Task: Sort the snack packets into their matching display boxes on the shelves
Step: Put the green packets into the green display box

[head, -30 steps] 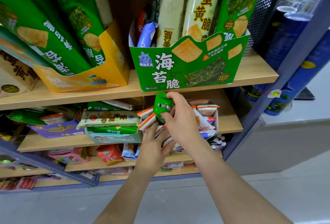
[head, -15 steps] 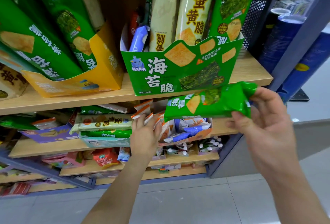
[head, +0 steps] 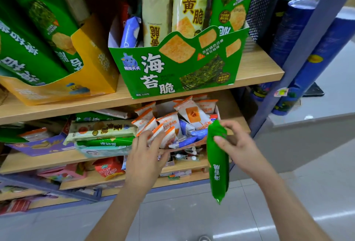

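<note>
My right hand pinches the top of a long green snack packet, which hangs upright in front of the lower shelf. My left hand reaches into a low box of small orange-and-white packets on the middle shelf, fingers spread and touching them. Above stands a green display box holding cream packets, a green packet and a blue packet. A yellow display box at upper left holds green packets.
Wooden shelves run left to right on a blue metal frame. The middle shelf also carries a cream packet and a purple box. Red and pink packets lie on the bottom shelf. Blue tubes stand at the right. Grey floor lies below.
My right hand has swung the green packet from lying level under the top shelf to hanging straight down. My left hand stays at the orange-and-white packets, fingers now spread.
</note>
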